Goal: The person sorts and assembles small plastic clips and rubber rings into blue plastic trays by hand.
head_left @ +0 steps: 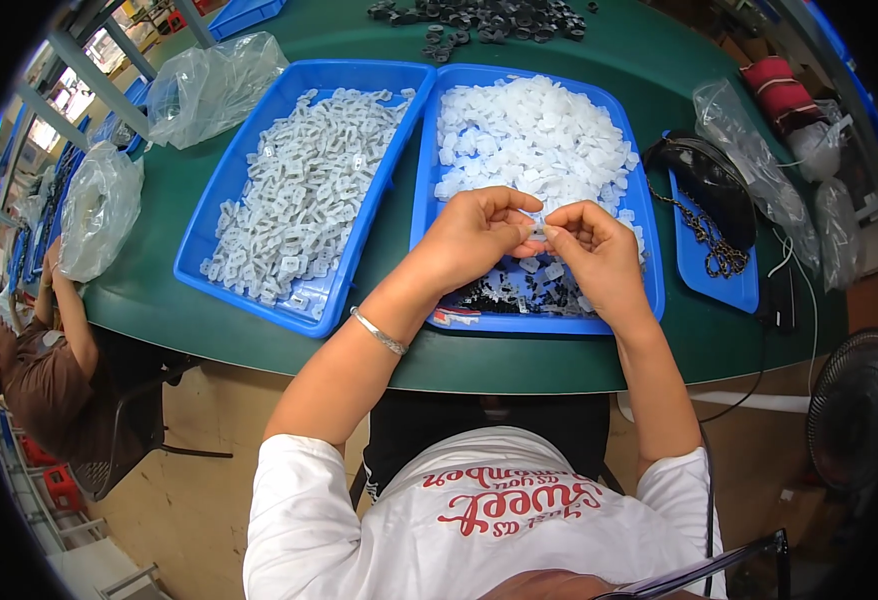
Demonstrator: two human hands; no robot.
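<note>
My left hand (474, 235) and my right hand (601, 258) meet over a blue tray (425, 185). Their fingertips are pinched together around a small whitish plastic piece (539, 230), mostly covered by the fingers. A heap of thin white plastic pieces (529, 125) fills the far part of this tray. Below my hands, at its near end, lie many tiny black parts (519, 293) with a few pale pieces among them. To the left, a second blue tray (331, 290) holds a spread of small translucent grey-white plastic parts (304, 190).
Black parts (489, 18) are piled at the table's far side. Clear plastic bags (214, 90) lie at the left. On the right, a small blue tray (694, 260) carries a black bag (709, 180) with a chain. A fan (852, 410) stands lower right; a person (49, 385) sits left.
</note>
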